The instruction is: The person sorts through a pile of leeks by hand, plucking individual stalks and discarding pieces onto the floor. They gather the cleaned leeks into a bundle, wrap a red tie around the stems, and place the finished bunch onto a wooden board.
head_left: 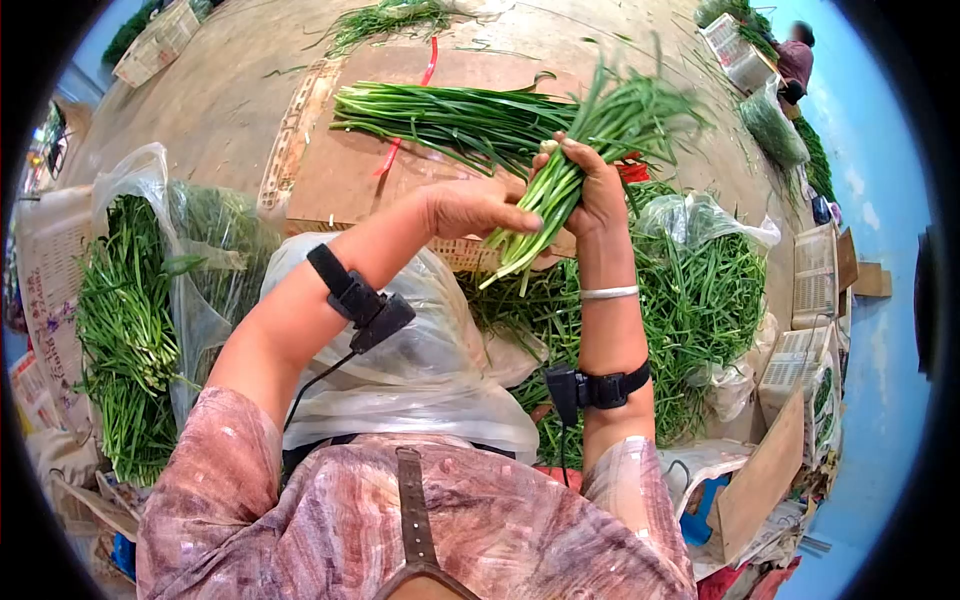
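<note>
My right hand (597,190) is wrapped round a bunch of garlic chives (562,188), its leafy tops pointing up and to the right, slightly blurred. Against the pale stem ends, my left hand (487,207) has its thumb in front and its other fingers partly hidden behind the stems. Just beyond both hands, a larger pile of chives (450,115) lies across a cardboard sheet (330,185). A red strip (388,158) passes beneath that pile.
Loose chives (690,300) fill the area to my right, beside a clear plastic bag (690,215). Another bagged heap of chives (130,320) stands at my left. White plastic sheeting (400,370) covers my lap. Crates (815,270) line the right wall; a person (797,62) is at the far right.
</note>
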### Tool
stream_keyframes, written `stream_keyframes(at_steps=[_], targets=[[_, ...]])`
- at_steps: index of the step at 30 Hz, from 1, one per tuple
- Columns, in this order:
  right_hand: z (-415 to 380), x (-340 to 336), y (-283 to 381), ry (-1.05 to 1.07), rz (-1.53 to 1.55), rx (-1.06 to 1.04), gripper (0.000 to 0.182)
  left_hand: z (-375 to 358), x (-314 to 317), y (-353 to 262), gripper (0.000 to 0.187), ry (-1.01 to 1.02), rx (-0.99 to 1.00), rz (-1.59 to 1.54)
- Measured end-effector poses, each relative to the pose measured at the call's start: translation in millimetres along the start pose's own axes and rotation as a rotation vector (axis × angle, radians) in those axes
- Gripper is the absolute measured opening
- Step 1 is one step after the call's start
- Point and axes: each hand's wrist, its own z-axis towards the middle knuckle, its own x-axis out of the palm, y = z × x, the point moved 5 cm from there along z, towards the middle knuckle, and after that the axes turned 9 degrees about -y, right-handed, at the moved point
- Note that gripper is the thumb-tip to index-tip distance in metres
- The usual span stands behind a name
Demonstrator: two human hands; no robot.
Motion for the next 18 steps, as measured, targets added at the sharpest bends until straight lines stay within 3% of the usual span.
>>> stream_keyframes(at_steps=[1, 3, 6, 7, 9, 10, 11, 15, 17, 18], targets=[[-1.7, 7.3, -0.6, -0.009, -0.054, -0.003, 0.019, 0.3, -4.1, 1.8, 0.048, 0.027, -0.025, -0.095], [1.2, 20.4, -6.7, 0.06, -0.165, 0.017, 0.025, 5.1, -6.3, 7.0, 0.049, -0.003, -0.012, -0.13], [16.2, 30.4, -16.1, -0.007, -0.34, 0.011, 0.022, 8.4, -4.0, 22.9, 0.041, -0.017, -0.024, -0.529], [23.7, 30.1, -19.8, -0.01, -0.529, -0.017, 0.028, 11.4, -5.6, 31.8, 0.041, -0.017, -0.027, -0.533], [25.7, 15.4, -20.1, -0.185, -0.941, 0.029, 0.04, 19.0, -3.3, 46.8, 0.026, 0.106, -0.049, -0.937], [29.7, 2.1, -16.5, -0.219, -1.233, 0.091, 0.052, 23.9, -12.3, 60.2, 0.021, -0.091, -0.057, -0.944], [32.9, -17.2, -16.4, -0.222, -1.239, 0.095, 0.052, 26.7, -16.8, 69.9, 0.022, -0.136, -0.07, -0.983], [-23.3, -57.5, 10.5, -0.232, -1.182, -0.631, 0.058, 29.0, -11.0, 76.0, 0.023, -0.203, -0.112, -1.038], [-89.4, -31.8, 7.7, -0.251, -0.941, -0.757, 0.058, 32.9, -3.1, 73.6, 0.021, -0.218, -0.141, -1.056], [-111.7, -26.5, -1.9, -0.245, -0.981, -0.851, 0.061, 34.1, 1.9, 70.7, 0.019, -0.251, -0.095, -1.055]])
